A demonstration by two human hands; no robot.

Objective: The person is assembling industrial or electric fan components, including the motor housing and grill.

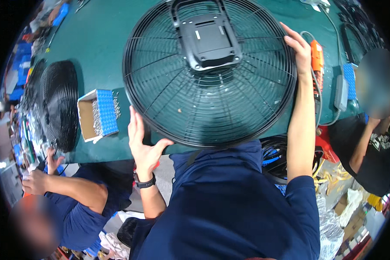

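Observation:
A large round black fan (212,93) with a wire guard lies in front of me on the green table. On its top sits a square black housing (210,40) with screws at its corners and a bracket at the far side. My left hand (144,147) holds the guard's rim at the near left, thumb spread away from the raised fingers. On the right side, my right hand (300,50) has its fingers bent over the rim. An orange power screwdriver (317,58) with a cable lies just beyond my right wrist.
Left of the fan, an open blue carton (107,112) of screws lies tipped, with loose screws (116,105) beside it. Black wire guards (60,104) stand farther left. A grey adapter (341,92) lies at right. One person sits at each side; cables (275,158) hang below the table.

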